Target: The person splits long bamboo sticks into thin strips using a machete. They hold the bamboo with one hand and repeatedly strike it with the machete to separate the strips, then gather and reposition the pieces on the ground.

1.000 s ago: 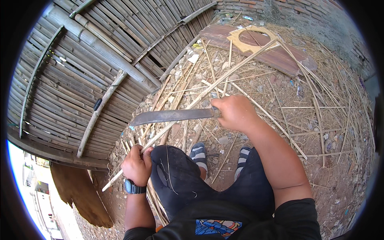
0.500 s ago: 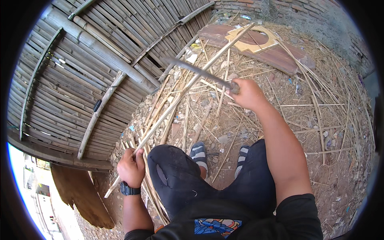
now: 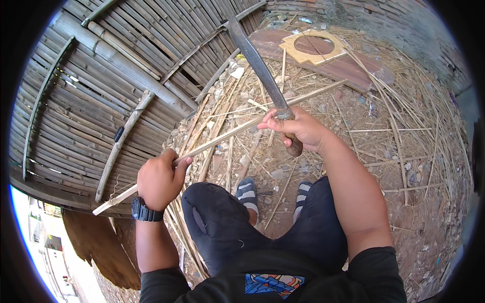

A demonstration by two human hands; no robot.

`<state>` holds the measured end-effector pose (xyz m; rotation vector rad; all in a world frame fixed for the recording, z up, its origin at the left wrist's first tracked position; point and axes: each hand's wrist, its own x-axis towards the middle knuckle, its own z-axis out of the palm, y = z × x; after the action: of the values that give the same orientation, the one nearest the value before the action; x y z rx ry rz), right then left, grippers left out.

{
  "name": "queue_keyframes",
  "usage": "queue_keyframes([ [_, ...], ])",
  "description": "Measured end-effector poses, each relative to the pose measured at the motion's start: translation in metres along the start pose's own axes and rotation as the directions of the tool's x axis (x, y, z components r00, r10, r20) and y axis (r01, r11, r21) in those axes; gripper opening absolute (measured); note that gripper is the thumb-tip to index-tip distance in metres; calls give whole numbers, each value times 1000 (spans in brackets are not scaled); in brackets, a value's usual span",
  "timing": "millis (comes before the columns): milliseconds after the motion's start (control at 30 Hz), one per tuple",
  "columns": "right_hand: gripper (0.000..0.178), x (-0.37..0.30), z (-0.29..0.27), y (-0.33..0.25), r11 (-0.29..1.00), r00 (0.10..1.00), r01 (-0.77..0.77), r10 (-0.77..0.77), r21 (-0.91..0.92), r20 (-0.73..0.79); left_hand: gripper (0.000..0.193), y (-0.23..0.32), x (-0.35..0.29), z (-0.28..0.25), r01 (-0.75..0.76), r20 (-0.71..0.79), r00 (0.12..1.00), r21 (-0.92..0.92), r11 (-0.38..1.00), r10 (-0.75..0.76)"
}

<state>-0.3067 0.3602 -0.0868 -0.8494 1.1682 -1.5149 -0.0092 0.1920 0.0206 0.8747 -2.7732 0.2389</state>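
A long pale bamboo strip slants across in front of me, its near end low on the left and its far end up on the right. My left hand, with a black watch at the wrist, is closed around the strip near its lower end. In my right hand is a machete with a wooden handle, its dark blade pointing up and to the left. The right fingertips reach the strip, close beside the handle; whether they also grip it I cannot tell.
A bamboo slat wall stands at the left. Far ahead, a yellowish board with a round hole lies on a brown panel. Bamboo strips and straw litter the dirt ground. Brickwork rises behind.
The machete has swung from pointing left to pointing upward. The strip's far end has dropped toward the right, and my left hand has moved up and slightly left with it.
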Motion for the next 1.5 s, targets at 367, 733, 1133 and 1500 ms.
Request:
queue_keyframes([
  [367, 29, 21, 29, 9, 961, 935, 166, -81, 223, -347, 34, 18, 32, -54, -232, -232, 945, 25, 972, 232],
  [733, 19, 57, 59, 24, 911, 867, 260, -73, 321, -493, 20, 36, -25, 18, -421, -464, 875, -592, 687, 136],
  [1133, 21, 68, 58, 62, 864, 819, 337, -73, 374, -569, 41, 96, 50, 72, -1, -236, 950, -652, 758, -202],
  [1500, 21, 51, 54, 54, 865, 827, 351, -107, 358, -552, 17, 110, 57, 78, -83, -420, 878, -607, 790, -230],
])
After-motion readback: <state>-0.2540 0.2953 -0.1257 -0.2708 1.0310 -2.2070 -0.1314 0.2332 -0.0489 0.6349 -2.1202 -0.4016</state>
